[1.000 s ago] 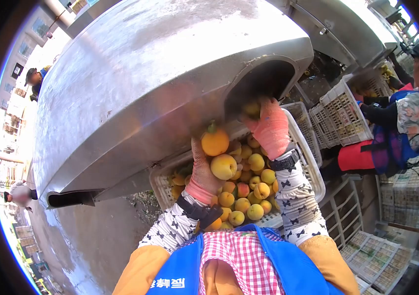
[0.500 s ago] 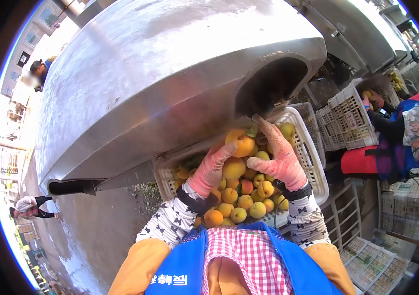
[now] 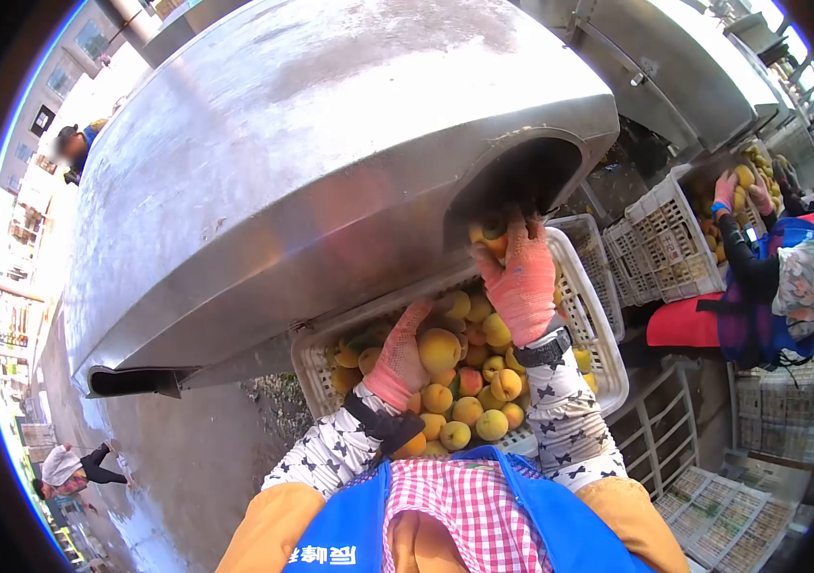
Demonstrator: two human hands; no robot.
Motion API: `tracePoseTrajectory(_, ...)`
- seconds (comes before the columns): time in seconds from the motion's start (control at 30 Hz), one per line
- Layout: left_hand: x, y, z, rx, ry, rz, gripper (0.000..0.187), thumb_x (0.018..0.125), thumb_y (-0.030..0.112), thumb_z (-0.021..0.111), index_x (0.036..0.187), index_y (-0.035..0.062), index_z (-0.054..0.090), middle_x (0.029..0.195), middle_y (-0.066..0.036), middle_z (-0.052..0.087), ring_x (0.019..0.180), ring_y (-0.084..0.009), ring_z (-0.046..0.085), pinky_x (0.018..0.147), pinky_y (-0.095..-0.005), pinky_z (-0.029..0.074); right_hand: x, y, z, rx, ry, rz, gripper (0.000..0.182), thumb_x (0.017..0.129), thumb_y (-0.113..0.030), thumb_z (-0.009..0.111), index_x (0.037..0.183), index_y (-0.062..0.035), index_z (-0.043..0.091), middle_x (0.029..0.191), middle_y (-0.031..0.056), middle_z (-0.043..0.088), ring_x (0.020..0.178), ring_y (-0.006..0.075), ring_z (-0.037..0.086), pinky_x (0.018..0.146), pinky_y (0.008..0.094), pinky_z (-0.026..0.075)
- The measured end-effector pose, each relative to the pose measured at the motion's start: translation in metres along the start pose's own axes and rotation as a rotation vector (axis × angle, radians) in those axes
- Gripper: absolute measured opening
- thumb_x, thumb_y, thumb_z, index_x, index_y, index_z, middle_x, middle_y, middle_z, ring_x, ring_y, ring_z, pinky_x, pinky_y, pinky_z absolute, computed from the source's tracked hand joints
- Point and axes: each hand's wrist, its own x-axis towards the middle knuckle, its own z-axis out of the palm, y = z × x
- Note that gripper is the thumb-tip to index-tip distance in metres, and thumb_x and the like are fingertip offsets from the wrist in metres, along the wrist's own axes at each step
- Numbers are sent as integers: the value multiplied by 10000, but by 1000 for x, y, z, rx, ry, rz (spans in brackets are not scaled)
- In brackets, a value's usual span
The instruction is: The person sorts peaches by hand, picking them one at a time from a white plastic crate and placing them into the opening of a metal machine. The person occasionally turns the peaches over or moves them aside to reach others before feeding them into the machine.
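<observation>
A white plastic crate [image 3: 607, 358] full of yellow-orange peaches [image 3: 467, 411] lies in front of my body. My right hand [image 3: 524, 282], in a pink glove, is raised at the mouth of a round opening [image 3: 521, 177] in the metal machine, its fingers round a peach [image 3: 491, 241]. Over the crate's left part, my left hand [image 3: 405, 358], also gloved in pink, has its fingers around a large yellow peach [image 3: 439, 351]. Its fingertips are partly hidden by the fruit.
The big metal housing [image 3: 330, 143] fills the space ahead. At the right, a co-worker [image 3: 789, 277] handles fruit in another crate [image 3: 665, 239]. A metal rack [image 3: 660, 411] stands at the lower right. Two more people are at the far left.
My right hand has moved up to the opening with a peach. My left hand has stayed over the crate's left part. The co-worker's hands have shifted upward, and the far-left walker has moved.
</observation>
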Motion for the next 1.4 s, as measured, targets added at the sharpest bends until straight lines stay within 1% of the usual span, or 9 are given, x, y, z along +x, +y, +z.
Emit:
tracePoseTrajectory(0.23, 5, 0, 2, 968, 75, 452, 418, 909, 82, 685, 1269, 6, 485, 1263, -135, 613, 1095, -218, 631, 963, -350, 528, 42, 25, 41, -71, 54, -220, 724, 775, -290, 777, 1345, 35, 471, 1183, 254, 581, 1060, 418, 556, 914, 482, 476)
tracePoseTrajectory(0.4, 3, 17, 8, 1362, 194, 562, 417, 887, 78, 695, 1255, -5, 517, 1236, -120, 635, 1120, -211, 621, 1016, -335, 486, -21, -34, -43, 406, -264, 130, 674, 759, -275, 805, 1324, -11, 548, 1166, 196, 613, 1055, 361, 619, 905, 393, 507)
tracePoseTrajectory(0.67, 13, 10, 16, -518, -161, 67, 342, 989, 118, 485, 1314, 13, 516, 1313, -127, 572, 1248, -226, 525, 1111, -374, 405, -51, -45, -49, 360, -246, 0, 655, 669, -231, 831, 1255, -39, 608, 1156, 193, 623, 1055, 384, 604, 918, 431, 506)
tracePoseTrajectory(0.8, 14, 10, 18, -667, -333, 32, 343, 993, 122, 494, 1321, 20, 505, 1311, -130, 572, 1237, -236, 532, 1108, -381, 407, -57, -39, -41, 226, -173, -80, 639, 658, -215, 836, 1227, -18, 623, 1145, 195, 629, 1034, 373, 605, 911, 442, 500)
tracePoseTrajectory(0.87, 17, 11, 26, 195, -154, 368, 346, 1006, 147, 486, 1335, 39, 499, 1317, -130, 568, 1242, -229, 529, 1104, -372, 408, -47, -36, -38, 226, -122, -63, 640, 657, -217, 837, 1225, -14, 621, 1135, 198, 628, 1026, 374, 607, 903, 442, 503)
tracePoseTrajectory(0.97, 22, 1, 15, -267, -63, 149, 417, 949, 310, 601, 1285, 66, 559, 1279, -113, 585, 1196, -244, 555, 1073, -421, 426, -13, -24, -29, 160, 1, 53, 596, 698, -247, 821, 1194, 9, 615, 1068, 215, 617, 992, 404, 613, 841, 454, 527)
tracePoseTrajectory(1.23, 42, -65, -33, 1240, 228, -53, 611, 863, 393, 705, 1351, 84, 507, 1362, -180, 543, 1166, -398, 567, 1003, -439, 468, 58, 9, 23, -340, -54, -74, 457, 789, -245, 783, 1142, 9, 644, 1053, 206, 652, 980, 371, 644, 822, 422, 540)
tracePoseTrajectory(1.3, 51, -79, -38, 1668, 168, 83, 722, 804, 419, 743, 1400, 116, 471, 1398, -210, 488, 1197, -441, 534, 1015, -457, 463, 59, 23, -30, 699, -92, 244, 404, 825, -201, 767, 1146, 17, 652, 1045, 191, 675, 941, 320, 680, 816, 365, 548)
tracePoseTrajectory(1.4, 45, -70, -14, 1366, 429, -134, 818, 793, 458, 747, 1457, 117, 412, 1439, -216, 440, 1272, -425, 486, 1059, -454, 428, 33, 67, -80, 200, -168, 248, 363, 853, -178, 744, 1165, -15, 655, 1073, 158, 683, 920, 278, 695, 818, 342, 546)
